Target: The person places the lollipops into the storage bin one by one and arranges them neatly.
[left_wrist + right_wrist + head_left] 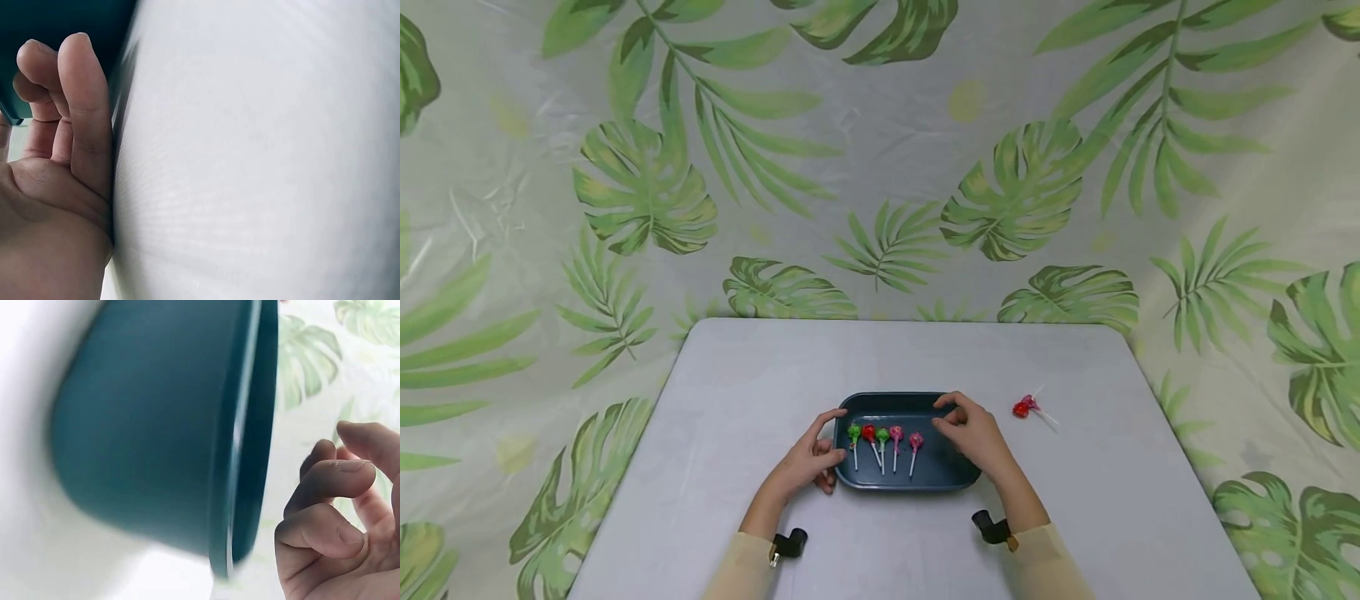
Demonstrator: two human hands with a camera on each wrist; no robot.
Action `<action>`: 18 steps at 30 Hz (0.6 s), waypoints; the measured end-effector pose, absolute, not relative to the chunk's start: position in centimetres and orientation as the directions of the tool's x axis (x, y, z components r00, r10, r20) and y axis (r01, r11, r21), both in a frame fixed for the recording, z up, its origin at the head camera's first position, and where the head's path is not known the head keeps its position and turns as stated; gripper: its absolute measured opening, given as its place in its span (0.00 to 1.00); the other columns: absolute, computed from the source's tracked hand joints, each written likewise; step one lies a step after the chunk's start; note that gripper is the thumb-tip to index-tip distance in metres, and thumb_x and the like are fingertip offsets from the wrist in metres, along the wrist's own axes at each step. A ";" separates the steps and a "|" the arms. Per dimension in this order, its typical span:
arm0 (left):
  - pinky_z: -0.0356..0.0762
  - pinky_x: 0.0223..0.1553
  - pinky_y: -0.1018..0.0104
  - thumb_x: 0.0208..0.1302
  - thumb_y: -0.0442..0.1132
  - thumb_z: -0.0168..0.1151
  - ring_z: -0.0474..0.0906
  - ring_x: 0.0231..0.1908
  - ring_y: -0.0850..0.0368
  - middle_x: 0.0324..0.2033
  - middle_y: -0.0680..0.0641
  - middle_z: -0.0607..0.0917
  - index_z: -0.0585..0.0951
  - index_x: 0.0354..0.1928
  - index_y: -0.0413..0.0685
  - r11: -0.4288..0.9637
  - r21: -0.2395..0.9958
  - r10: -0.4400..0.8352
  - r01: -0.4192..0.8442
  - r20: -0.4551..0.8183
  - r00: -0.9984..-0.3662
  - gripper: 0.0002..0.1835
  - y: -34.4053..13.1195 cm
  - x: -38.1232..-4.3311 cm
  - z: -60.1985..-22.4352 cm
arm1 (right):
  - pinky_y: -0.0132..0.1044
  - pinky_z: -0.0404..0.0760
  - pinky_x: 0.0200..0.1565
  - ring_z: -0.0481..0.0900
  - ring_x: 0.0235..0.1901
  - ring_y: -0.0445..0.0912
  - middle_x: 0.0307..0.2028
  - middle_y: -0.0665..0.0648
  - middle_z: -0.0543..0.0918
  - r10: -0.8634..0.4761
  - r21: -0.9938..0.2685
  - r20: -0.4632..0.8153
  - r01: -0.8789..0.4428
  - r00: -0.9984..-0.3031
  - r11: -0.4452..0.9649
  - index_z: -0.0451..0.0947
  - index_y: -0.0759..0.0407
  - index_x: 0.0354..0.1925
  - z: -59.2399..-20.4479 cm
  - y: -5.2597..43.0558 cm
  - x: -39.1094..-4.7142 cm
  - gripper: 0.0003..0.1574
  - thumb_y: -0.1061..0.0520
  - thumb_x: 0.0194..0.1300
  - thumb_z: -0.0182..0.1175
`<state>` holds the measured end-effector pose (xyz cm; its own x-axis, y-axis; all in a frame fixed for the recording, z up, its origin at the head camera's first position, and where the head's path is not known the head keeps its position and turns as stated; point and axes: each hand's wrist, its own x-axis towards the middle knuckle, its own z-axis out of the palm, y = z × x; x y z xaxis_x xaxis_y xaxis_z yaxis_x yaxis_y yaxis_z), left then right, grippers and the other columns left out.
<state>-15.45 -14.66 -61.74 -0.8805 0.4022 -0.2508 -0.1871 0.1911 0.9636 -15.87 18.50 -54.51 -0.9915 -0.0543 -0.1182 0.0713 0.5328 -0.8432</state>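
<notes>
A dark teal tray [947, 471] sits on the table with several wrapped lollipops lying side by side in its left and middle part. Among them are a green one [854, 431], a red one [868, 432] and, rightmost, a pink one [916, 440]. My left hand [805, 460] holds the tray's left end, thumb and index fingertip at the rim; in the left wrist view its other fingers [84, 119] bend beside the outer wall. Over the tray's right end hovers my right hand [973, 433], fingers loosely bent, thumb and index apart with nothing seen between them.
Right of the tray, a red lollipop [1021, 409] and a pink lollipop [1030, 402] lie together on the white table [760, 358]. A leaf-patterned sheet [880, 150] hangs behind the table. Each wrist wears a small black camera [790, 543].
</notes>
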 end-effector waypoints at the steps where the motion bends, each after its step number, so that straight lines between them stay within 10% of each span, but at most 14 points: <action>1: 0.88 0.23 0.57 0.72 0.38 0.66 0.81 0.20 0.55 0.24 0.50 0.82 0.60 0.80 0.72 0.193 0.963 0.402 -0.188 -0.252 -0.880 0.40 -14.7 -15.5 -61.8 | 0.33 0.73 0.24 0.73 0.21 0.46 0.30 0.55 0.82 -0.047 -0.848 -0.117 0.076 -0.992 0.524 0.80 0.52 0.56 -54.4 19.0 -15.9 0.17 0.55 0.71 0.69; 18: 0.88 0.22 0.58 0.73 0.37 0.65 0.81 0.21 0.55 0.24 0.50 0.82 0.59 0.80 0.71 0.193 0.963 0.402 -0.186 -0.251 -0.881 0.40 -14.6 -15.5 -61.8 | 0.33 0.77 0.26 0.75 0.22 0.41 0.39 0.56 0.81 0.139 -0.855 -0.072 0.133 -0.988 0.501 0.78 0.55 0.60 -54.7 28.6 -16.2 0.19 0.52 0.74 0.65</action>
<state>-15.48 -14.56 -61.82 -0.8809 0.4015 -0.2505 -0.1858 0.1935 0.9634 -16.17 28.65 -54.72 -0.9877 0.1388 -0.0722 0.1329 0.5009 -0.8552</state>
